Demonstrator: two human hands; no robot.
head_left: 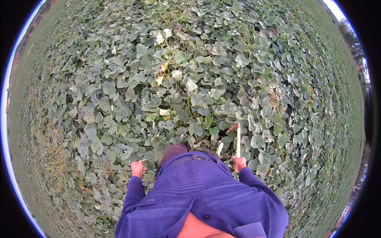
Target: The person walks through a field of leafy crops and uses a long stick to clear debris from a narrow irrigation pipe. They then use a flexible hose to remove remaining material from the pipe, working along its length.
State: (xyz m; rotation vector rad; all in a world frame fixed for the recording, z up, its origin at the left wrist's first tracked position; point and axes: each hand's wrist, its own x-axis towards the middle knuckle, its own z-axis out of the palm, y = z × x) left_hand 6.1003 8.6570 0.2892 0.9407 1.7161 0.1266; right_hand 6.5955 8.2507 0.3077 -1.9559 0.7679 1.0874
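Note:
My right hand [239,163] is wrapped round the pale wooden handle of a sickle [238,141]. The tool points forward, and its short rust-brown blade juts to the left at the far end, low among the leaves. To the left of my body, my left hand [138,169] hangs over the foliage, fingers curled into a fist with nothing visible in it. Broad green vine leaves [198,99] spread thickly in front of me and around both hands. My dark trouser leg [173,152] shows at the near edge of the plants; my feet are hidden.
Dense low vines cover the ground on every side, hiding the soil. Some pale, curled leaves [160,38] stand out ahead, and a yellowed patch [53,156] lies to the left. Trees [350,39] rise at the far right edge of the field.

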